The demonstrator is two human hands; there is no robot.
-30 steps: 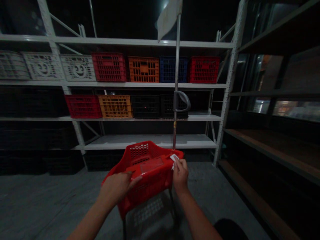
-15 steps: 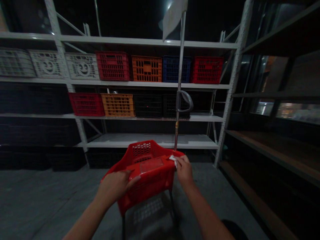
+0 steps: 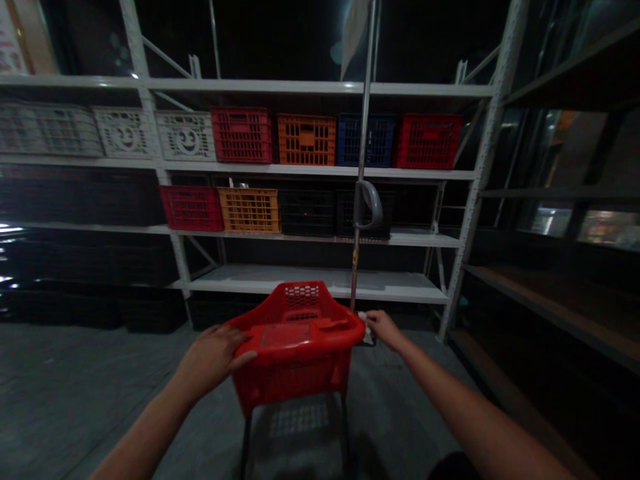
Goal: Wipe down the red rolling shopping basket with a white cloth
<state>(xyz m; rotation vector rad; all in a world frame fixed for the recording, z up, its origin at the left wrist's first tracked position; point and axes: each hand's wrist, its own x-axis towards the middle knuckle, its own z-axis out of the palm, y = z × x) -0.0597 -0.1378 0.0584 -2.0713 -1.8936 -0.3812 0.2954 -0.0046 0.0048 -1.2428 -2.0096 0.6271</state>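
Note:
In front of me stands a red plastic shopping cart [image 3: 295, 380] on dark legs, with a clear panel on its handle side. My left hand [image 3: 213, 350] grips the left end of the cart's handle, fingers over the top and thumb in front. At the right corner, my right hand [image 3: 384, 328] pinches a crumpled white wipe [image 3: 366, 327] beside the cart's outer edge. A metal pole [image 3: 365, 127] with a grey loop handle [image 3: 369, 205] rises from behind that corner.
A white metal rack [image 3: 310, 172] faces me, holding red, orange, blue, white and black crates, such as an orange crate [image 3: 307, 141]. Dark shelving [image 3: 550, 310] runs along the right. Grey concrete floor [image 3: 125, 387] lies around the cart.
My right hand has moved with the wipe from the handle's top right to the outside of the right corner. My left hand has slid left along the handle. The cart sits more level in view.

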